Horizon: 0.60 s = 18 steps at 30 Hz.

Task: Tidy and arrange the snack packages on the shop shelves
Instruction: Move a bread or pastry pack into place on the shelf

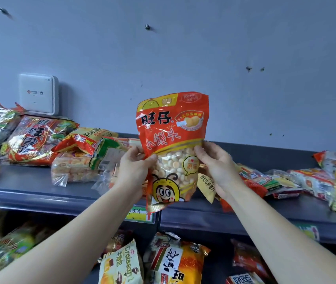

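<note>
I hold a red-orange snack bag [172, 128] upright in front of the top shelf [28, 189]. It has a clear window of small round biscuits and a cartoon face at the bottom. My left hand [135, 167] pinches its left edge at mid-height. On the opposite edge, my right hand [216, 162] grips the bag. Behind the right hand a yellow packet [206, 185] lies on the shelf.
Red and clear snack packs [34, 138] lie heaped on the shelf's left, more packets [310, 181] on the right. A white wall box [38, 93] stands at the back left. The lower shelf holds a Croissant bag [120, 263], other packs and a price tag [140, 215].
</note>
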Each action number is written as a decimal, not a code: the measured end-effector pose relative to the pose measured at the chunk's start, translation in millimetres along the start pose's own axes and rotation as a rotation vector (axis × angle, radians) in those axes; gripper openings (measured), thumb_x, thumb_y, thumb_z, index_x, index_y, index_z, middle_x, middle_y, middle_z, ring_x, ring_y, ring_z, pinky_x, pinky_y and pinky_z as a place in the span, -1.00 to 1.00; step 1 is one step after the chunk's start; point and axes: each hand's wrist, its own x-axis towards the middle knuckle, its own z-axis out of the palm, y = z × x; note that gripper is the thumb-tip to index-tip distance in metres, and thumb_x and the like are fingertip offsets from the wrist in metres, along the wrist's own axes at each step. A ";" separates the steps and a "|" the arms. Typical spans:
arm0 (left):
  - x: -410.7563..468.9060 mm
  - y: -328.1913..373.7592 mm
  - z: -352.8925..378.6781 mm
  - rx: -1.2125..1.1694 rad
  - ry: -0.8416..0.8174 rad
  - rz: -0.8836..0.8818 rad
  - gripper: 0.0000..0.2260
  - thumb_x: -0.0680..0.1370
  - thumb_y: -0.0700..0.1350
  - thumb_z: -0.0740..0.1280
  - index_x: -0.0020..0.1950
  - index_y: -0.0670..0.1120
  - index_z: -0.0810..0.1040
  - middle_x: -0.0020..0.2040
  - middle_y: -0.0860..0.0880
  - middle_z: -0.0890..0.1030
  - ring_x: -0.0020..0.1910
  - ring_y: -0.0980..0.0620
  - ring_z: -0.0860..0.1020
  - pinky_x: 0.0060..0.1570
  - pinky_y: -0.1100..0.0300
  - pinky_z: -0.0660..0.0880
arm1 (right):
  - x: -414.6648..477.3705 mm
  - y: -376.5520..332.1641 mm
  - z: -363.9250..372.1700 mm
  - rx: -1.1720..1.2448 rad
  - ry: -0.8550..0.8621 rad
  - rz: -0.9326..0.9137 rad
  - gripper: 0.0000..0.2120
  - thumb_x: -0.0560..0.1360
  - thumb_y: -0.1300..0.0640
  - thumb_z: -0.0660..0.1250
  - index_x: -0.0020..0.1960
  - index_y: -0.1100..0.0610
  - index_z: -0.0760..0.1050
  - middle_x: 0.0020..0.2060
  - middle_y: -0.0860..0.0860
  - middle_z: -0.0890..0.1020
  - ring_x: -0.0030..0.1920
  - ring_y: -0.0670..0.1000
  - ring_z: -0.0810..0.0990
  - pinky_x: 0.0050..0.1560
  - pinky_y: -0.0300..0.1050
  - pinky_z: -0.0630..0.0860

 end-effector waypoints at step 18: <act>-72.7 -42.9 116.9 -0.031 -0.410 -0.161 -0.94 0.55 -0.19 0.36 -0.13 -0.09 0.55 -0.18 -0.03 0.65 -0.19 0.01 0.59 -0.18 0.13 0.49 | -113.8 -57.1 -138.2 -0.372 0.578 -0.081 -0.74 0.45 0.23 0.44 -0.30 0.12 0.38 -0.32 0.11 0.61 -0.25 0.04 0.58 -0.18 0.05 0.58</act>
